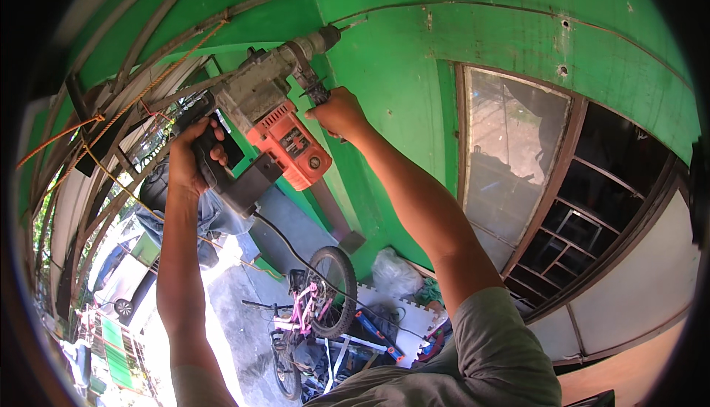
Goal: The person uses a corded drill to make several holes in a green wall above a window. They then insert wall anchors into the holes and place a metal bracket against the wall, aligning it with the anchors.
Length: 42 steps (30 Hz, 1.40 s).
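Note:
Raised in front of me is a rotary hammer drill (255,96) with a grey metal body and an orange motor housing. My left hand (194,154) is wrapped round its black rear handle. With my right hand (339,115) I grip the dark side handle below the chuck. A thin drill bit (353,25) points up and to the right at the green wall (399,59); whether its tip touches the wall I cannot tell. From the rear handle a black power cord (285,241) hangs down past the bicycle.
Right of my arm is a window (510,133) with a brown frame and grilles. Orange rope (140,107) hangs by curved roof bars at left. Below stand a pink bicycle (303,307), a clear plastic bag (397,272) and floor clutter. A car (126,289) shows outside.

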### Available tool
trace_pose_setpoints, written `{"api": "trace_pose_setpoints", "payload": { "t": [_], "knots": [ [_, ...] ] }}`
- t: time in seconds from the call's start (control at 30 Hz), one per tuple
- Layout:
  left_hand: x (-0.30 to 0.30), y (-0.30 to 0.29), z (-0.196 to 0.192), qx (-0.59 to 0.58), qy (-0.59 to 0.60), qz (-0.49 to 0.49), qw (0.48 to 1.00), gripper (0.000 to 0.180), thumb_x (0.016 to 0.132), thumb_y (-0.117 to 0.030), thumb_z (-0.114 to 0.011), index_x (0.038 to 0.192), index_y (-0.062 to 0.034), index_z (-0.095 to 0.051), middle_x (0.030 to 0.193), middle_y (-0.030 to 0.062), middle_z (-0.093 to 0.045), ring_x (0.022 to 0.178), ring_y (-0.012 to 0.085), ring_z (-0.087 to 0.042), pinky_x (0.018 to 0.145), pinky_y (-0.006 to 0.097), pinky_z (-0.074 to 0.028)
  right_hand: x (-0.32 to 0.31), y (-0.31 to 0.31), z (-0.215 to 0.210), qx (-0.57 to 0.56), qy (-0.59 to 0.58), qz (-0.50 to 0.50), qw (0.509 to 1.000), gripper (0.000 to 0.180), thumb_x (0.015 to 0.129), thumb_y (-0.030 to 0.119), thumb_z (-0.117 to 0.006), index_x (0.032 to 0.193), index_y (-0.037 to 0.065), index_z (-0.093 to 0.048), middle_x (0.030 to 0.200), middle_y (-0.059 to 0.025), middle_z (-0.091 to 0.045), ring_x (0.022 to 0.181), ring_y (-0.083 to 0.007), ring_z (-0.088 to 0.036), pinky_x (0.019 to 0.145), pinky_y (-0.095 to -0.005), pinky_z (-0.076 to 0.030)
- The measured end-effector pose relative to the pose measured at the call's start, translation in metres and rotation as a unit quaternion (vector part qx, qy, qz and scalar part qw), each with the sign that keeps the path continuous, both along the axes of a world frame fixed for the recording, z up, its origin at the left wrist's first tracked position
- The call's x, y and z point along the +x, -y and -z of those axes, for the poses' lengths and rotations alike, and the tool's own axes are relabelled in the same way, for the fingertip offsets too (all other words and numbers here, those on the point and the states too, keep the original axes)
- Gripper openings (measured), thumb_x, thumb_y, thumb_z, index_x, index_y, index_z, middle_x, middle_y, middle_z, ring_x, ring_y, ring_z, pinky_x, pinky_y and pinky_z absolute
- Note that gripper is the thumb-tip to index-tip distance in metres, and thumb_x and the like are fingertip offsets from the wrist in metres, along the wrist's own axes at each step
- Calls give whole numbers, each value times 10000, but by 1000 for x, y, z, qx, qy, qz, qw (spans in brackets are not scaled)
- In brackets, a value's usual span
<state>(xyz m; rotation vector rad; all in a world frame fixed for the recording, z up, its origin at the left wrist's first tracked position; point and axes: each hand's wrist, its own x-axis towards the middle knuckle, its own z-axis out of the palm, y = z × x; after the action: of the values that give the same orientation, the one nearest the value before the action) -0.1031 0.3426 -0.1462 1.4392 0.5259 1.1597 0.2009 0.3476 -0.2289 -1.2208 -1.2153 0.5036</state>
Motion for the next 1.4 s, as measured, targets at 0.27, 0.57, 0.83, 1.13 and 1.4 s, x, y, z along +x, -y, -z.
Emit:
{"api": "trace_pose_setpoints", "payload": {
  "t": [0.27,0.57,0.83,1.13,1.4],
  "knots": [
    [2,-4,-22,49,-38,-24,998,208,1017,-285,-588,1037,-78,-584,833,56,-638,510,131,-529,499,324,-477,-7,-16,0,58,-50,-36,996,256,794,109,-848,780,0,-617,565,-85,-602,414,-187,-564,396,-368,-408],
    [9,-17,-37,67,-55,-53,995,223,1016,-284,-588,1007,-62,-571,808,77,-632,483,145,-528,466,329,-489,-1,-32,-2,68,-32,-43,996,263,799,91,-842,746,-1,-602,561,-76,-605,422,-182,-575,408,-369,-430],
    [5,-30,-37,55,-51,-39,996,208,1017,-269,-579,996,-63,-560,805,75,-630,481,146,-527,471,329,-496,-5,-40,0,89,-55,8,994,349,776,116,-857,653,19,-546,561,-91,-615,426,-195,-591,401,-365,-441],
    [8,-37,-30,55,-38,-49,997,211,1003,-264,-595,1025,-55,-574,827,96,-650,469,156,-528,452,336,-496,-2,-46,1,65,-34,-61,995,368,727,210,-888,883,-1,-629,643,-130,-673,524,-270,-660,506,-392,-517],
    [1,-53,-25,93,-45,-31,994,201,1002,-264,-594,1009,-65,-567,798,88,-617,487,163,-529,457,334,-486,96,110,21,351,258,152,887,396,807,157,-848,1150,22,-702,1072,-199,-719,1035,-359,-703,944,-409,-554]
  ]
}}
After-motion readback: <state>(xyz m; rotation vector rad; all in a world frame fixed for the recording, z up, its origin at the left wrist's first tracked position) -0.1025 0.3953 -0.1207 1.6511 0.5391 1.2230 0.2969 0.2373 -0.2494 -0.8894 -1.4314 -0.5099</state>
